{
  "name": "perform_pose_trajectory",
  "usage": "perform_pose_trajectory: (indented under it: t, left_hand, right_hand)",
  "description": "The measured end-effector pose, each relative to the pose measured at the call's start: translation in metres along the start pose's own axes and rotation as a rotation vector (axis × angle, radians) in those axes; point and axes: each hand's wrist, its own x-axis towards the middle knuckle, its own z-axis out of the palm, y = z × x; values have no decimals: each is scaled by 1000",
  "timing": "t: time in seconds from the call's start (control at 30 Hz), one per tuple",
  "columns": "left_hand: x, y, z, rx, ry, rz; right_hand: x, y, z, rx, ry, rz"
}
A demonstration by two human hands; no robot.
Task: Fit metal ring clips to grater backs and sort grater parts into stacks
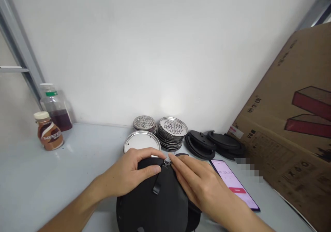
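Note:
A black round plastic cover [165, 208] stands at the bottom middle, close to me, with a small dark tab [156, 188] on its face. My left hand [134, 171] grips its upper left edge, thumb on the face and index finger along the rim. At the top edge is a small shiny metal piece [167, 161], where the left index fingertip and my right fingertips meet. My right hand [199, 182] has its fingers pressed together against that piece and the cover's upper right side. More black parts show below the right hand, partly hidden.
Behind the cover lie a round metal plate [141, 141] and stacks of perforated metal discs [172, 132]. Black round parts [203, 142] pile up to their right. A phone [235, 185] lies near a large cardboard box [284, 128]. Two bottles [50, 132] stand at left.

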Motion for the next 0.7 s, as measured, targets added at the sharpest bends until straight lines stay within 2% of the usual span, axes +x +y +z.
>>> perform_pose_trajectory:
  t: [0.1, 0.47, 0.53, 0.6, 0.7]
  left_hand:
    - [0, -1, 0, 8, -36, -4]
    - [-6, 1, -3, 37, -111, -76]
    - [-6, -2, -3, 13, -122, -68]
    - [-4, -3, -3, -42, -109, -51]
    - [-1, 0, -5, -135, -59, -63]
  right_hand:
    - [-5, -6, 4, -86, -4, 18]
    - [-12, -27, 8, -102, 64, 75]
    - [-8, -27, 6, 12, 61, 103]
    - [-1, -25, 1, 230, 49, 174]
    - [10, -21, -7, 628, 22, 414]
